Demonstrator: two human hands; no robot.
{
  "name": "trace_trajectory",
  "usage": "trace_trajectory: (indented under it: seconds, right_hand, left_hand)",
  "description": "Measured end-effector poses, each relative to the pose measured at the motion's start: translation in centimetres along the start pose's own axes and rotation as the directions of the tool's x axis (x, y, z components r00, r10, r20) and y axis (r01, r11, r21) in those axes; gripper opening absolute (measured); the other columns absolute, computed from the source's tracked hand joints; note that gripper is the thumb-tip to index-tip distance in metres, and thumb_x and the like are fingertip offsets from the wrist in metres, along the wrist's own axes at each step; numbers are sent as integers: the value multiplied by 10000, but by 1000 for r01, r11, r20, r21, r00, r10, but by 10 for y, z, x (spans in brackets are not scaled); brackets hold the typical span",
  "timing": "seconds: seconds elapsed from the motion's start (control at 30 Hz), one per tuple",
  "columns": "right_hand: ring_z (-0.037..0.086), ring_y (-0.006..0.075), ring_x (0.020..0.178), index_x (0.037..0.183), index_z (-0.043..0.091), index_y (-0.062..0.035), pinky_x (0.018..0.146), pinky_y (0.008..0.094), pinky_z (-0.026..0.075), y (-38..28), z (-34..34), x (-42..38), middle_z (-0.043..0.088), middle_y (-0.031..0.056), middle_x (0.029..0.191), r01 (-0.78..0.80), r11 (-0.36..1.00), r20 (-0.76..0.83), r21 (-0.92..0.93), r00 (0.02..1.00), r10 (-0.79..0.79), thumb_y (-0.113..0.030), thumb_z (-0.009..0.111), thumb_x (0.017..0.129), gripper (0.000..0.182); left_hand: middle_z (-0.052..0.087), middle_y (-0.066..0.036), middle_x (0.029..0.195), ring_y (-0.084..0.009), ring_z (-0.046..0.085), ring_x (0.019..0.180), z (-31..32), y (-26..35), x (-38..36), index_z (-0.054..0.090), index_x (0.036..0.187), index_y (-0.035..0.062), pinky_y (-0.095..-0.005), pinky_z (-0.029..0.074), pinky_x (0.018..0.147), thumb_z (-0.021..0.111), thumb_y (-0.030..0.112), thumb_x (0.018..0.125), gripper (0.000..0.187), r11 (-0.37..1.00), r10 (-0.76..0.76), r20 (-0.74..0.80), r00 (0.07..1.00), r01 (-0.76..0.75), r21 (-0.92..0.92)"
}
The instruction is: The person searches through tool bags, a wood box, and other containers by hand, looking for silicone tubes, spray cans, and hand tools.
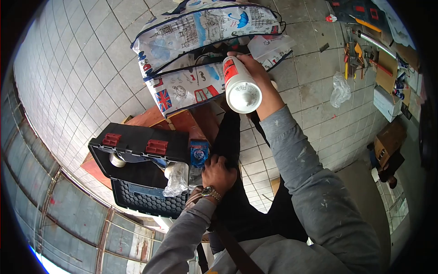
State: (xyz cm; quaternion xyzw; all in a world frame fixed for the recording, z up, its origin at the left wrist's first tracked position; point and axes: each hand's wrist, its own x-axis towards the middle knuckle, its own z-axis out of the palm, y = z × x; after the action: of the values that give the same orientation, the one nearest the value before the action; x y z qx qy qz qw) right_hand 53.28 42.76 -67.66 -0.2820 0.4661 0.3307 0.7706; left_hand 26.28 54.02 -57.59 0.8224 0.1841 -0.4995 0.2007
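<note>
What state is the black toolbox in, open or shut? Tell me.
Open. The black toolbox has its lid with red latches swung up and back, and its inside shows a tape roll and a crumpled plastic bag.

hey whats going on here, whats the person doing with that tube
A person in a grey, paint-flecked top holds a white cartridge tube with a red label in the right hand, raised in front of a large printed zip bag that gapes open. The left hand, with a wristwatch, rests on a dark cloth-like thing beside an open black toolbox with red latches. The toolbox sits on a reddish board on a tiled floor, with more tools scattered at the far right.
</note>
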Motion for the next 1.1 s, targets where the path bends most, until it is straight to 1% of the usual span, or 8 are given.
trace_trajectory:
  seconds: [0.03, 0.3, 0.37, 0.5, 0.57, 1.0, 1.07, 1.1]
  right_hand:
    - [649, 212, 647, 988, 616, -55, 598, 362, 565, 2, -5, 7, 632, 74, 799, 7, 1000, 27, 4, 1000, -7, -93, 572, 989, 59]
    - [626, 184, 658, 988, 654, -50, 603, 320, 533, 4, -4, 10, 623, 48, 831, 61, 996, 30, -65, 998, -59, -114, 598, 985, 84]
    - [646, 184, 633, 1076, 680, -92, 587, 341, 547, 6, -17, 23, 663, 68, 817, 38, 994, 91, -99, 995, -29, -165, 575, 997, 150]
    - [647, 193, 639, 1081, 671, -87, 586, 347, 551, 5, -6, 18, 658, 72, 819, 30, 992, 15, -123, 999, -28, -163, 559, 1004, 156]
    - [612, 154, 662, 1024, 675, -89, 504, 334, 462, 6, -3, 15, 616, 25, 846, 41, 997, -14, -57, 999, -42, -113, 591, 984, 96]
    - [620, 163, 742, 1050, 701, -112, 610, 370, 531, 5, -16, 20, 619, 17, 911, 21, 997, 20, -75, 1000, -20, -131, 567, 985, 150]
    - [661, 239, 654, 1151, 618, -74, 583, 378, 575, 4, -14, 17, 645, 119, 847, 26, 994, 17, -106, 1000, -24, -134, 494, 1017, 192]
    - [661, 239, 654, 1151, 618, -74, 583, 378, 575, 3, -14, 17, 645, 119, 847, 27, 994, 17, -108, 1000, -25, -134, 494, 1017, 192]
  left_hand:
    - [620, -106, 1262, -366, 586, 1200, 1, 0, 0, 695, 1128, 103, -512, 534, 964, 692, 278, 764, 404, 1000, -2, 7, 1000, 2, -5]
    - [624, -113, 1261, -382, 587, 1196, -1, -1, 2, 693, 1112, 111, -513, 537, 964, 688, 287, 769, 385, 1000, 2, 39, 999, -2, 3]
    - [631, -113, 1255, -389, 590, 1192, 1, 0, 1, 693, 1098, 122, -514, 538, 965, 690, 286, 769, 367, 1000, -1, 40, 999, 2, -7]
    - [634, -111, 1248, -390, 592, 1187, 2, -1, 1, 695, 1087, 130, -516, 539, 961, 689, 282, 772, 350, 1000, 1, 13, 1000, -1, -5]
    - [634, -111, 1247, -390, 592, 1186, 3, -2, 1, 696, 1086, 132, -516, 540, 960, 688, 281, 772, 348, 1000, 5, 7, 1000, -5, -4]
    - [628, -110, 1251, -381, 588, 1203, 1, 1, 0, 684, 1112, 125, -513, 531, 975, 676, 284, 775, 373, 1000, -12, 21, 1000, 12, 5]
    - [627, -110, 1253, -380, 588, 1204, 2, 1, 0, 683, 1113, 125, -513, 531, 976, 674, 282, 775, 373, 1000, -10, 12, 1000, 10, 1]
    - [627, -110, 1253, -381, 588, 1203, 1, 1, 0, 683, 1111, 125, -513, 531, 976, 674, 279, 775, 370, 1000, -12, 18, 1000, 12, 3]
